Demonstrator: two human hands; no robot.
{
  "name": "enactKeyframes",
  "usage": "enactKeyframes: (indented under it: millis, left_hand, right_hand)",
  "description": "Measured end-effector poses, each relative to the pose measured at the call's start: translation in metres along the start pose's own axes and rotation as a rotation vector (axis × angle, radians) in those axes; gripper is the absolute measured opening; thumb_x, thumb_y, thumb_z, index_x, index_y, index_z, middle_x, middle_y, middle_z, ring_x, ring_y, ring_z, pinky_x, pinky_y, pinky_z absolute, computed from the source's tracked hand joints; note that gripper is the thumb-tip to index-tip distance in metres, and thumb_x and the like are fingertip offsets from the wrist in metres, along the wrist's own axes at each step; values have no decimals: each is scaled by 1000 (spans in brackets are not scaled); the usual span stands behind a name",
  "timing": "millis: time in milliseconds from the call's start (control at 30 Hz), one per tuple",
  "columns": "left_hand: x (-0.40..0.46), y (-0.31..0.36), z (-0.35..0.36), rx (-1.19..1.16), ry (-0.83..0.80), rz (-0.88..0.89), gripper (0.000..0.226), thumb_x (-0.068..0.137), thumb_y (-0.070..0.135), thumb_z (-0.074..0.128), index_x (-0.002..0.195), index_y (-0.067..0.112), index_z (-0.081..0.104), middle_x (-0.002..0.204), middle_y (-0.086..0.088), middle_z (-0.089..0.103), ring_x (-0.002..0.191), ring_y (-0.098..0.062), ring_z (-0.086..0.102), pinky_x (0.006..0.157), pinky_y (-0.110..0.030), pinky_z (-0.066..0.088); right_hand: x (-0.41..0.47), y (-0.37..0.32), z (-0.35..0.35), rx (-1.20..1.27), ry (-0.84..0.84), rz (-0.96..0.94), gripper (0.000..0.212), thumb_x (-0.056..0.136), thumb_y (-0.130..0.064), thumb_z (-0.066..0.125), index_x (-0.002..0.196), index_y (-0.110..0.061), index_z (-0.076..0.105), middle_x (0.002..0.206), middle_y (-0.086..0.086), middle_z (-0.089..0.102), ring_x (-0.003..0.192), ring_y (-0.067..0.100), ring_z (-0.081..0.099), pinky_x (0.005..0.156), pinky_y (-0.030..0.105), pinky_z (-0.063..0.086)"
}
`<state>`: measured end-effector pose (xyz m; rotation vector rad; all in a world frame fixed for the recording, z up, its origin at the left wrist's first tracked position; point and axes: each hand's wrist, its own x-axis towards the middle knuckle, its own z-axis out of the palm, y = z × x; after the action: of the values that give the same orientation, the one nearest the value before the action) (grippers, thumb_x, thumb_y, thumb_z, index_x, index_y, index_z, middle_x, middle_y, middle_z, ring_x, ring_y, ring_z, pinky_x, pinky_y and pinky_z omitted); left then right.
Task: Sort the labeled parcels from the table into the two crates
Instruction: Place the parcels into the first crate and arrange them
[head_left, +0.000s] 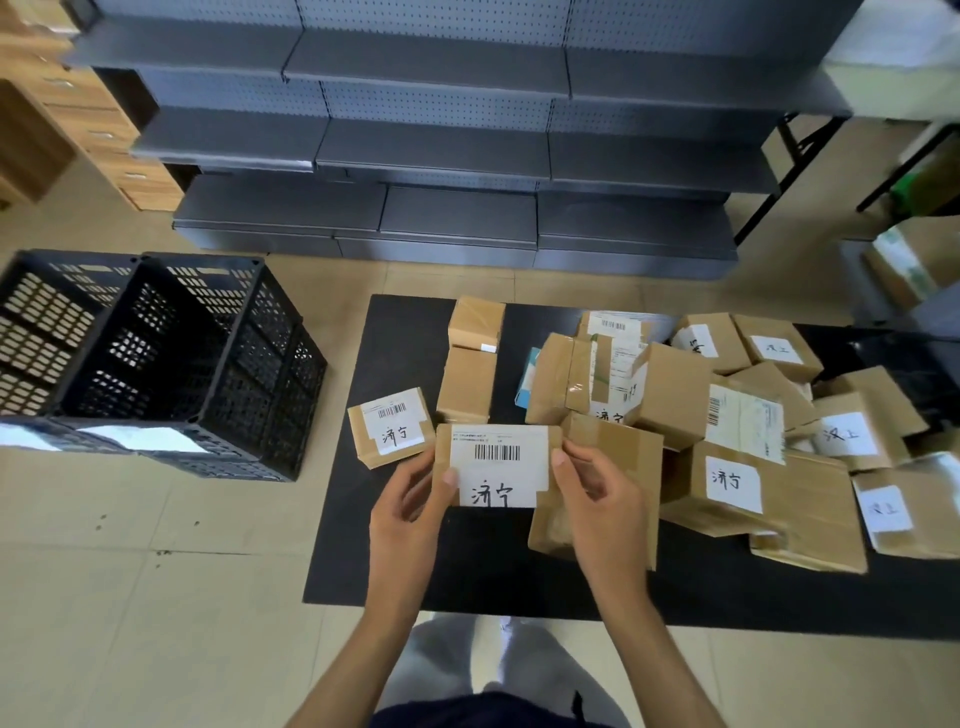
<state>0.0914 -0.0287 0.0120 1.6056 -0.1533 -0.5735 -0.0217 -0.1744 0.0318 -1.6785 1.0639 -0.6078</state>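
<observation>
Currently both hands hold one parcel (497, 465) above the near edge of the black surface (400, 566). The left hand (410, 512) grips the parcel's left side, thumb on the front face beside the white label (498, 467), fingers curled behind. The right hand (597, 499) pinches the right edge, thumb at the label's corner, fingers behind the cardboard. The label faces the camera and carries a barcode above handwritten characters.

A second parcel (390, 427) with a similar label lies flat just left of the held one, near the surface's left edge. Two plain boxes (470, 358) stand end to end behind it. A loose pile of parcels (727, 426) covers the right half of the surface, several with handwritten labels facing up.

Two black perforated crates (156, 353) stand side by side on the floor, well left of the surface. White sheets show at their near bases. Grey shelving (447, 130) runs along the far side.
</observation>
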Motion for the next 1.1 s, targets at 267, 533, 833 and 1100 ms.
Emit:
enactKeyframes:
  millis: [267,533,833,1100]
  left_hand:
    - [-28,3,42,-31,-67,-101,47,96,28,68,141,34,61,125,12,74,120,-3,66,100,-29,57]
    - [-59,2,55,-103,-31,-130,53,89,32,72,141,34,61,125,4,75,121,-15,68,100,-36,58]
    - [-91,0,3,-284,266,-128,55,88,23,72,142,26,61,126,-4,75,121,-23,69,102,-47,53]
    - [-113,-5,-122,-307,586,-46,46,94,23,69,139,27,64,123,2,76,116,-20,71,100,-46,54]
  right_hand:
    - [14,23,-52,40,-30,22,21,97,-30,68,116,-38,67,105,-23,71,103,-10,65,79,11,55]
    - [14,32,-73,49,-109,12,24,97,-33,66,121,-30,70,109,-18,73,104,-5,67,80,16,58]
    - [5,18,-25,-93,-459,-134,26,101,-36,60,125,-34,68,114,-19,72,106,-2,68,81,21,60]
    - [-21,-18,59,-691,-565,-563,35,99,-45,58,130,-30,65,125,-12,68,115,8,63,85,25,54]
